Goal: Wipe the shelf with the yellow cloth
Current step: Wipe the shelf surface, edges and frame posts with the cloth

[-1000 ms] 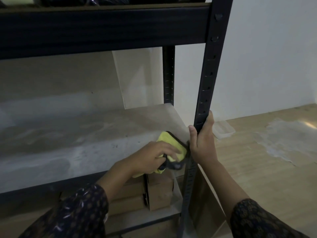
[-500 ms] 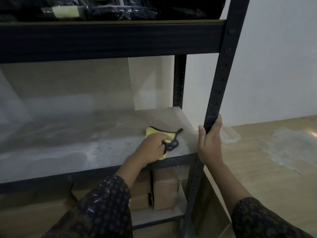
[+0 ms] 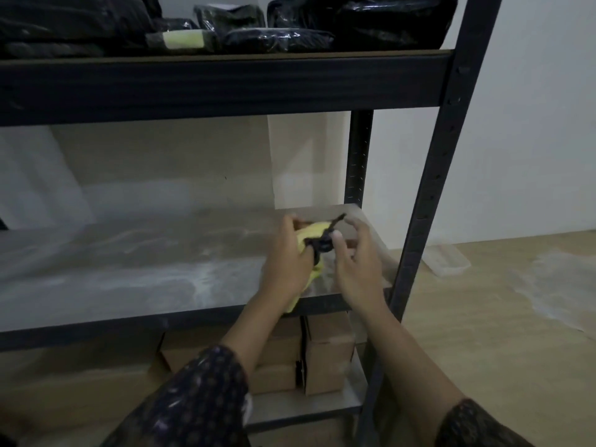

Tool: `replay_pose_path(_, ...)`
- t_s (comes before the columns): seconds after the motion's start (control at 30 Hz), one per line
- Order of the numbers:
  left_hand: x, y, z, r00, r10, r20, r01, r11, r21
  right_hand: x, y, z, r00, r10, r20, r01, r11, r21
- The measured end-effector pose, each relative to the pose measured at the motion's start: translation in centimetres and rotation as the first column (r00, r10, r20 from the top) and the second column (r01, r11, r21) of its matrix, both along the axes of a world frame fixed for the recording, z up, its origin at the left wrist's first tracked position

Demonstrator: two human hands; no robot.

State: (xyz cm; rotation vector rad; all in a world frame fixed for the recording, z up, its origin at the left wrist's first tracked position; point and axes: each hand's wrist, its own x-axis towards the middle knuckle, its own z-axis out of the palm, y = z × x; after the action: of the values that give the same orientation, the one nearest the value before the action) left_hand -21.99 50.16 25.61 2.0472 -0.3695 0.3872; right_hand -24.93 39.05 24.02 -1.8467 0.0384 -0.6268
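Observation:
The yellow cloth (image 3: 314, 233) with a dark edge is bunched above the right end of the dusty middle shelf (image 3: 145, 272). My left hand (image 3: 287, 262) is closed around the cloth and holds it a little off the board. My right hand (image 3: 354, 256) is beside it on the right, fingers spread, with thumb and fingertips touching the cloth's dark edge (image 3: 322, 245). A lower part of the cloth hangs below my left wrist near the shelf's front rail.
The dark front post (image 3: 429, 195) stands just right of my right hand. Black wrapped packs (image 3: 277, 37) fill the upper shelf. Cardboard boxes (image 3: 325, 346) sit on the bottom shelf. A clear plastic container (image 3: 448, 259) lies on the wooden floor to the right.
My right hand has let go of the front post and moved left to the cloth. My left hand has lifted the cloth off the shelf surface.

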Motion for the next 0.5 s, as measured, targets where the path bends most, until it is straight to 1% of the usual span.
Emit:
replay_pose_path(0.03, 0.1, -1.0, 0.2, 1.000, -0.029, -0.007, 0.029, 0.998, -0.052, 0.7, 0.1, 0.5, 0.987, 0.108, -0.120, -0.087, 0.982, 0.166)
replay_pose_path(0.07, 0.0, -1.7, 0.2, 0.997, -0.074, 0.019, 0.075, 0.995, -0.063, 1.5, 0.1, 0.8, 0.966, 0.184, -0.183, -0.117, 0.938, 0.328)
replay_pose_path(0.1, 0.0, -2.3, 0.0, 0.991, -0.121, 0.051, 0.124, 0.991, -0.046, 2.3, -0.2, 1.1, 0.954, 0.224, -0.201, -0.112, 0.884, 0.454)
replay_pose_path(0.13, -0.1, -2.5, -0.2, 0.983, -0.171, 0.068, 0.174, 0.984, -0.034, 3.0, -0.7, 1.4, 0.953, 0.225, -0.201, -0.088, 0.845, 0.528)
replay_pose_path(0.17, -0.1, -2.4, -0.4, 0.976, -0.211, 0.060, 0.213, 0.976, -0.039, 3.5, -1.3, 1.7, 0.959, 0.196, -0.204, -0.054, 0.835, 0.548)
replay_pose_path(0.2, -0.2, -2.0, -0.4, 0.973, -0.228, 0.037, 0.230, 0.972, -0.054, 4.1, -2.0, 1.7, 0.966, 0.149, -0.210, -0.019, 0.855, 0.518)
replay_pose_path(0.23, 0.0, -1.3, -0.6, 0.975, -0.223, 0.009, 0.223, 0.973, -0.067, 4.8, -2.8, 1.8, 0.969, 0.090, -0.230, 0.021, 0.898, 0.439)
replay_pose_path(0.27, 0.1, -0.5, -0.9, 0.981, -0.194, -0.022, 0.192, 0.979, -0.073, 5.4, -3.5, 1.9, 0.961, 0.038, -0.275, 0.052, 0.948, 0.313)
replay_pose_path(0.3, 0.6, 0.4, -1.4, 0.988, -0.144, -0.053, 0.142, 0.989, -0.046, 6.1, -4.1, 1.9, 0.936, -0.020, -0.351, 0.060, 0.993, 0.105)
replay_pose_path(0.33, 1.1, 1.5, -2.0, 0.994, -0.080, -0.071, 0.082, 0.996, 0.020, 6.6, -4.4, 1.8, 0.894, -0.122, -0.431, 0.048, 0.983, -0.179)
replay_pose_path(0.37, 1.8, 2.5, -2.7, 0.998, -0.009, -0.069, 0.018, 0.992, 0.123, 6.8, -4.4, 1.4, 0.852, -0.256, -0.457, 0.024, 0.891, -0.453)
replay_pose_path(0.4, 2.5, 3.4, -3.4, 0.997, 0.050, -0.051, -0.037, 0.972, 0.231, 6.7, -4.1, 1.0, 0.837, -0.357, -0.414, 0.005, 0.762, -0.648)
replay_pose_path(0.43, 3.1, 4.2, -4.0, 0.994, 0.103, -0.033, -0.087, 0.942, 0.325, 6.5, -3.4, 0.5, 0.848, -0.384, -0.365, -0.026, 0.658, -0.752)
replay_pose_path(0.47, 3.6, 4.9, -4.6, 0.988, 0.151, -0.011, -0.134, 0.907, 0.399, 6.3, -2.5, -0.3, 0.857, -0.362, -0.368, -0.092, 0.594, -0.800)
replay_pose_path(0.5, 4.1, 5.4, -5.0, 0.982, 0.189, 0.012, -0.174, 0.874, 0.454, 6.1, -1.7, -1.4, 0.853, -0.337, -0.399, -0.163, 0.553, -0.817)
